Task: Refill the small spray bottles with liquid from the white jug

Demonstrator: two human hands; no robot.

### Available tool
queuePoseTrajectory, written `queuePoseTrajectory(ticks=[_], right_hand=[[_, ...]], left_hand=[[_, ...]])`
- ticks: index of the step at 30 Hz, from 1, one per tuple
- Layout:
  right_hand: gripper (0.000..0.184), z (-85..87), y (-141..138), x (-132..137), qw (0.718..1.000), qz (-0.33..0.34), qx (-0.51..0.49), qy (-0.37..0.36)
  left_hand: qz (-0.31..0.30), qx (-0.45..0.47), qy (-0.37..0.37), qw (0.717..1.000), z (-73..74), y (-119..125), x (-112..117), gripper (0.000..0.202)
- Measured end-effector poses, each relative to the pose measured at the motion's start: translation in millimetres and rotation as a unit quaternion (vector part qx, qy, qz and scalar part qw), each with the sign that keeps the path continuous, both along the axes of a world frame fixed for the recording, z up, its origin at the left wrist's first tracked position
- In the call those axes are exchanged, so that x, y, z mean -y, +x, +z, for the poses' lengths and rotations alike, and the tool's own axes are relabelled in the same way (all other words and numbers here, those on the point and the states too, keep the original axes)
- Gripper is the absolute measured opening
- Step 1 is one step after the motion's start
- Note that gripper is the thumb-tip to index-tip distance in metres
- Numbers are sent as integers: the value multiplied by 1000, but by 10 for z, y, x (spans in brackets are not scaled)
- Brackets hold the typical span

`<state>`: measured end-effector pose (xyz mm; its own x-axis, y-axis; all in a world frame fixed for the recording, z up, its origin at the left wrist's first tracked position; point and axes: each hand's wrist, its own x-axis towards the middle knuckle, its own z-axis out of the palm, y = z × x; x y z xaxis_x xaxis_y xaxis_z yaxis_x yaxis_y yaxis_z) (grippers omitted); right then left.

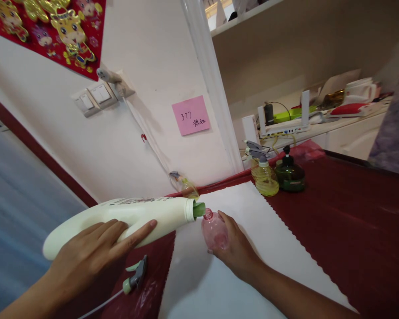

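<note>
Nearest the camera, a spray trigger head with its thin tube lies on the dark red desk, just below the left hand. That hand lies over the body of a large cream bottle, fingers spread along its side in a loose, open-fingered grip that steadies the bottle rather than wrapping it fully. The bottle is tipped on its side, nearly level, with its green spout pointing right and meeting the mouth of a small pink bottle. The right hand has its grip closed around the far side of this pink bottle, holding it tilted over a white mat with a scalloped edge that covers part of the desk.

Further back, against the wall, stands a small yellow spray bottle. To the right stand another yellow spray bottle and, just beside it, a dark green pump bottle. On the wall are a pink note, light switches and a red decoration. Beyond, a white counter carries a router and assorted items.
</note>
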<state>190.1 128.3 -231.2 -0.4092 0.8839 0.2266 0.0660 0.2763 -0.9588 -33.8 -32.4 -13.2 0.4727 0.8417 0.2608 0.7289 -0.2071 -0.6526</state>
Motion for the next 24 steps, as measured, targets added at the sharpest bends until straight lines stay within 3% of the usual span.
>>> queuePoseTrajectory(ticks=[13, 24], right_hand=[[96, -11, -5, 0, 1000, -4, -5, -1], [94, 7, 7, 7, 1000, -13, -9, 5]], left_hand=[[-21, 18, 14, 1000, 15, -2, -22, 65], [-11, -41, 14, 999, 50, 14, -23, 67]])
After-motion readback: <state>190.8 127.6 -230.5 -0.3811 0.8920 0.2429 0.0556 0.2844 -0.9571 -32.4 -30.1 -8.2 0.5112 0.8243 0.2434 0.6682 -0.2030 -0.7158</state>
